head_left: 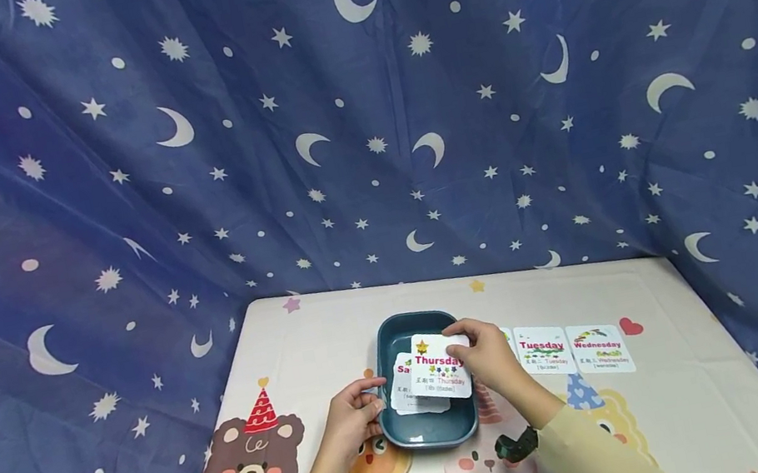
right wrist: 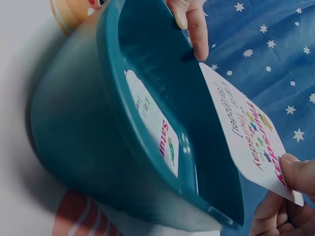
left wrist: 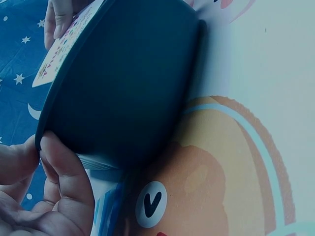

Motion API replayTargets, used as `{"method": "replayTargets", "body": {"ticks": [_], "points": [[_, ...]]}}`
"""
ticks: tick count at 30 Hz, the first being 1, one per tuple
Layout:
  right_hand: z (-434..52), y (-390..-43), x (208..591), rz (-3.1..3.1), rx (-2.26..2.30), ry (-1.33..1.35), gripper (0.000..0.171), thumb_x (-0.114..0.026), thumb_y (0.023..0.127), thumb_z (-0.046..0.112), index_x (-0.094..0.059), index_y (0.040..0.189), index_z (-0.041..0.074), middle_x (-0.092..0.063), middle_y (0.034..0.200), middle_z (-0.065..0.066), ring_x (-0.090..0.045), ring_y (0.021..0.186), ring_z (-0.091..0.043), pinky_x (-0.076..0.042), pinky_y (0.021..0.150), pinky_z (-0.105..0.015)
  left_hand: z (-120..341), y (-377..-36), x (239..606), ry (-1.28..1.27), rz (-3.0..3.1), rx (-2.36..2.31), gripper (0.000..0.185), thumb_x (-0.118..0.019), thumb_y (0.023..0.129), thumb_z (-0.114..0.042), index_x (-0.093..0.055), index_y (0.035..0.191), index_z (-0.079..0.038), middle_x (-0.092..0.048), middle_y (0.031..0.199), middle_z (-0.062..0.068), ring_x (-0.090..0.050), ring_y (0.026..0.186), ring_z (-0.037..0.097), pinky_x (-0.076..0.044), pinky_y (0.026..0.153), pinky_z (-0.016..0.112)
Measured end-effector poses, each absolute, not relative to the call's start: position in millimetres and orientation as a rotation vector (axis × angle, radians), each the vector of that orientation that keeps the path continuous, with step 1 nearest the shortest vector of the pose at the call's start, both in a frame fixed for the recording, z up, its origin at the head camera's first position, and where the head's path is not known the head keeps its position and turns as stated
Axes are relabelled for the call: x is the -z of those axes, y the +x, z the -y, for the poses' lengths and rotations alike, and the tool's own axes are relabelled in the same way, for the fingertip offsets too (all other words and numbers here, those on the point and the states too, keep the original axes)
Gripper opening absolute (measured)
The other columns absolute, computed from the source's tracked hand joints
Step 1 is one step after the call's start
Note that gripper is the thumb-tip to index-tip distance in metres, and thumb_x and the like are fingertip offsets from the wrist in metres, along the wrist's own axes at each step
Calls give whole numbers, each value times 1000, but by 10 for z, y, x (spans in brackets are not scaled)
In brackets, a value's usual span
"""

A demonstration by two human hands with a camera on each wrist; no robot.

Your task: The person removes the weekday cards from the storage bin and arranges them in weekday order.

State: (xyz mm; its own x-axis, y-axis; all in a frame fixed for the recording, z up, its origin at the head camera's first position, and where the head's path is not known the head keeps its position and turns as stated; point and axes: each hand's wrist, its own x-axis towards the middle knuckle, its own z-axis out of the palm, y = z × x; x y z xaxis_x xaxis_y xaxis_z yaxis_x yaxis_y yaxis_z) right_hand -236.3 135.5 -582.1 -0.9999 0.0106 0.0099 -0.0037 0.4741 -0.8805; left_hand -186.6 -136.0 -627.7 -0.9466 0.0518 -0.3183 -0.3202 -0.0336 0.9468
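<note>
A teal tray (head_left: 431,434) sits on the table mat with a stack of word cards inside; the top one starts "Sa" (head_left: 402,379). My left hand (head_left: 368,397) grips the tray's left rim, thumb and fingers curled over the edge (left wrist: 66,169). My right hand (head_left: 464,340) pinches a "Thursday" card (head_left: 440,367) by its right end and holds it over the tray, tilted above the stack (right wrist: 246,130). In the right wrist view my left hand's fingers (right wrist: 193,24) hook the tray's far rim (right wrist: 118,59).
"Tuesday" (head_left: 543,349) and "Wednesday" (head_left: 600,348) cards lie in a row right of the tray, with another card (head_left: 508,337) partly hidden behind my right hand. The cartoon-print mat (head_left: 277,347) covers the table. A starry blue curtain (head_left: 356,105) hangs behind and at both sides.
</note>
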Motion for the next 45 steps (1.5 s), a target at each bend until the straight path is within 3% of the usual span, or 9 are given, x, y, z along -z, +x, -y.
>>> {"method": "replayTargets", "body": {"ticks": [23, 36, 40, 45], "points": [[-1804, -2220, 5836, 2640, -1654, -151, 28, -78, 94, 4, -79, 121, 13, -75, 118, -10, -62, 97, -22, -51, 74, -17, 1351, -1848, 6253, -301, -2001, -2064, 40, -67, 98, 7, -71, 136, -5, -59, 84, 1, -55, 65, 14, -54, 55, 25], [-2067, -2135, 5979, 2591, -1707, -258, 29, -80, 92, 3, -78, 120, 10, -62, 87, -6, -50, 72, -11, -40, 57, -20, 1376, -1861, 6297, -271, -1997, -2069, 41, -66, 96, 9, -71, 135, -3, -59, 84, 0, -55, 64, 13, -56, 55, 26], [-2140, -2112, 6000, 2580, -1736, -280, 31, -79, 92, 2, -77, 122, 8, -62, 89, -2, -46, 67, -9, -37, 54, -19, 1379, -1872, 6304, -266, -1996, -2072, 41, -66, 96, 9, -71, 135, -3, -59, 83, 0, -55, 64, 13, -56, 56, 26], [-2231, -2087, 6025, 2599, -1751, -321, 32, -78, 92, 2, -75, 124, 5, -55, 79, 0, -43, 63, -8, -36, 52, -19, 1376, -1874, 6305, -263, -1996, -2069, 40, -66, 96, 8, -71, 135, -4, -59, 84, 1, -55, 65, 13, -57, 56, 26]]}}
